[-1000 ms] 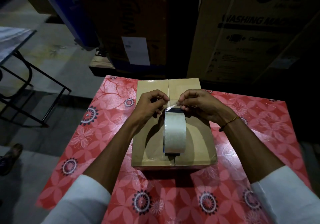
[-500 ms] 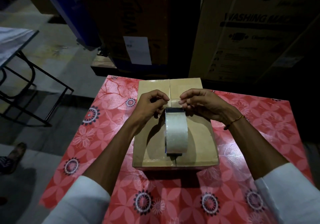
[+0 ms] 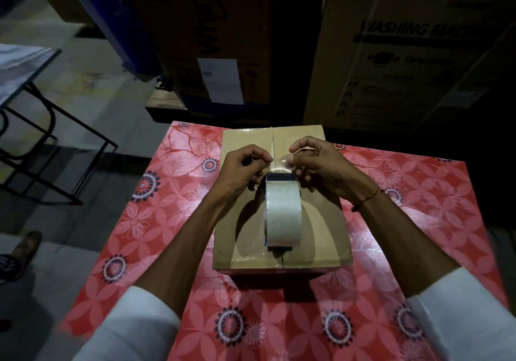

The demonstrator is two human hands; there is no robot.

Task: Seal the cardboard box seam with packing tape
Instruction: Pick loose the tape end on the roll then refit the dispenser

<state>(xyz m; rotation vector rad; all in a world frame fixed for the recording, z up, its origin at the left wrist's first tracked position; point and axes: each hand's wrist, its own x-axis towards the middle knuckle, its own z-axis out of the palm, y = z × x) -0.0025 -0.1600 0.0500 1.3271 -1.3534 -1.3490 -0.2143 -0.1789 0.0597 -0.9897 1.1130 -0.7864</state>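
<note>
I see both hands over the box (image 3: 321, 218): left hand (image 3: 241, 169) and right hand (image 3: 318, 162) each pinching the tape end (image 3: 280, 163) above the roll (image 3: 282, 215).

Both hands raised; left hand (image 3: 242, 168), right hand (image 3: 321, 162) pinching.

Cardboard box (image 3: 329, 237) on floral table (image 3: 156, 221)

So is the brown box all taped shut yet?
Not yet. Done: the brown cardboard box sits flaps closed on the red flowered tablecloth, with the clear packing tape roll standing on its centre seam. In hand: the left hand and right hand pinch the peeled free end of tape above the roll. Left: sticking tape along the bare seam.
</note>
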